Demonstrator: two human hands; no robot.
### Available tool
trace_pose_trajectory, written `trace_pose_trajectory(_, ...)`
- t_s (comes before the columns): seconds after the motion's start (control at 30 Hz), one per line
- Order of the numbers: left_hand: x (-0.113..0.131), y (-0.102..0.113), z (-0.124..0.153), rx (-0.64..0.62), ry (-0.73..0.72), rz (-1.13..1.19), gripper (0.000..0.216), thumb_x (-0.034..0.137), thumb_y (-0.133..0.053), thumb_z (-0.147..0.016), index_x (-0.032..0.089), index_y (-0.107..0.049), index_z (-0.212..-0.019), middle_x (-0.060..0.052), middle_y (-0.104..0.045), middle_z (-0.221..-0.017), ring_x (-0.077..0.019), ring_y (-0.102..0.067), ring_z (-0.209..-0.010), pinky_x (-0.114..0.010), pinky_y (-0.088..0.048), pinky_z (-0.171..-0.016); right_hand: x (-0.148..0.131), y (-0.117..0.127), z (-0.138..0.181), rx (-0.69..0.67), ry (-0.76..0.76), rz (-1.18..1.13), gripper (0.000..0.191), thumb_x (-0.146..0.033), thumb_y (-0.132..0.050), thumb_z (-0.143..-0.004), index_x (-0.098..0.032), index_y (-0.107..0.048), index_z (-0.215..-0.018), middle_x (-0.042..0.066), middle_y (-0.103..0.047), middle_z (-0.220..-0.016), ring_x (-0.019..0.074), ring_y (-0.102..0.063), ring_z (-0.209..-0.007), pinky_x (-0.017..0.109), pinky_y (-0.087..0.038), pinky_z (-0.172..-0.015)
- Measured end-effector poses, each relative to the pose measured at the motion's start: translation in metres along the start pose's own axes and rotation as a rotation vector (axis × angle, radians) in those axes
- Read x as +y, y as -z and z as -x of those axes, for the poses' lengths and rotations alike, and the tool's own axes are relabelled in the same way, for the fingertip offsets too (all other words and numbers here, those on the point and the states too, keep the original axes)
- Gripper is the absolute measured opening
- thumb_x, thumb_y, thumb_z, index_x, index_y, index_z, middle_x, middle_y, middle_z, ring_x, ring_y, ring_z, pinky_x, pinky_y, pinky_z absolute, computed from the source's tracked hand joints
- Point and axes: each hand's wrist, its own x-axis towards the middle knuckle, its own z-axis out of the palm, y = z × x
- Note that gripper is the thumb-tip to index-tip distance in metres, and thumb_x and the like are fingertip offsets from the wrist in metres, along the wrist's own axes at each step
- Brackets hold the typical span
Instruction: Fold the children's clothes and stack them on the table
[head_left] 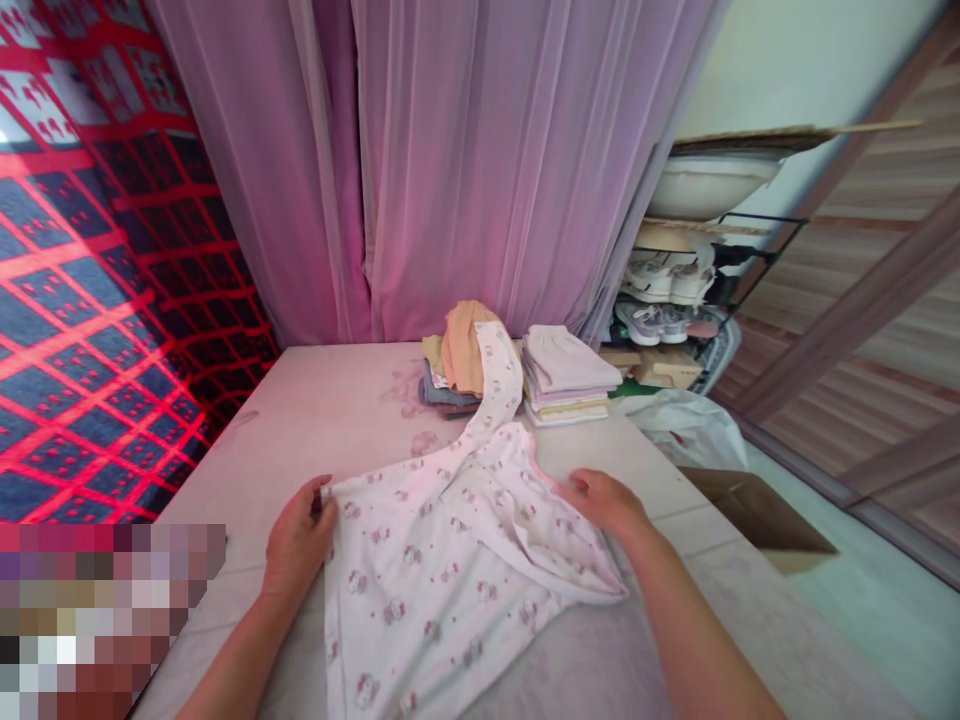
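A white garment point(420, 570) with a small pink and grey cartoon print lies spread on the table, its right part folded and rumpled. One narrow section, like a sleeve or leg, stretches away and rests over a pile of folded clothes point(461, 360). My left hand point(304, 530) is closed on the garment's left corner, thumb and fingers pinched at the edge. At the right edge, my right hand point(604, 500) has curled fingers gripping the cloth; the fingertips are partly hidden.
Beside the pile stands a neat stack of pale folded clothes point(566, 370). Purple curtains point(450, 170) hang behind the table point(337, 400). To the right are a rack with shoes point(660, 280) and a basin point(712, 185), a plastic bag point(686, 425) and a cardboard box point(757, 510).
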Motion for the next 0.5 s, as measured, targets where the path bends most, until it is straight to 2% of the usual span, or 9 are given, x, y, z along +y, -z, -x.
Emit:
trace_pose_trajectory(0.1,0.004,0.003,0.0,-0.011,0.008,-0.011,0.039,0.036,-0.044,-0.08,0.022,-0.058,-0.114,-0.001,-0.065,-0.085,-0.0175,-0.062,-0.079,-0.027,-0.048,-0.071,0.017,-0.022,0.025,0.005,-0.036,0.011,0.029,-0.042,-0.046,-0.086,-0.021,-0.065,-0.092,0.006,-0.07,-0.093,0.02,-0.063,-0.084,0.026,-0.037,-0.064)
trace_pose_trajectory(0.23,0.015,0.008,-0.002,-0.072,0.025,-0.048,0.04,0.035,-0.042,-0.083,0.022,-0.056,-0.117,-0.002,-0.065,-0.086,-0.0166,-0.062,-0.078,-0.025,-0.047,-0.069,0.041,-0.016,0.05,-0.013,-0.072,-0.088,0.02,-0.028,-0.044,-0.086,-0.02,-0.061,-0.093,0.003,-0.07,-0.084,0.0163,-0.062,-0.077,0.024,-0.035,-0.061)
trace_pose_trajectory(0.37,0.034,0.007,-0.005,-0.149,-0.056,-0.145,0.041,0.034,-0.039,-0.086,0.021,-0.054,-0.122,-0.004,-0.067,-0.094,-0.0189,-0.063,-0.083,-0.028,-0.047,-0.07,0.07,-0.005,0.069,-0.076,-0.15,-0.15,0.018,-0.027,-0.045,-0.085,-0.021,-0.06,-0.091,0.002,-0.069,-0.08,0.0164,-0.063,-0.073,0.024,-0.036,-0.059)
trace_pose_trajectory(0.5,0.047,0.003,-0.005,-0.194,-0.105,-0.294,0.043,0.028,-0.039,-0.085,0.017,-0.055,-0.123,-0.009,-0.069,-0.098,-0.0242,-0.063,-0.094,-0.032,-0.047,-0.077,0.075,-0.007,0.08,-0.127,-0.137,-0.097,0.023,-0.035,-0.047,-0.085,-0.023,-0.061,-0.1,0.004,-0.071,-0.087,0.0199,-0.064,-0.078,0.027,-0.039,-0.062)
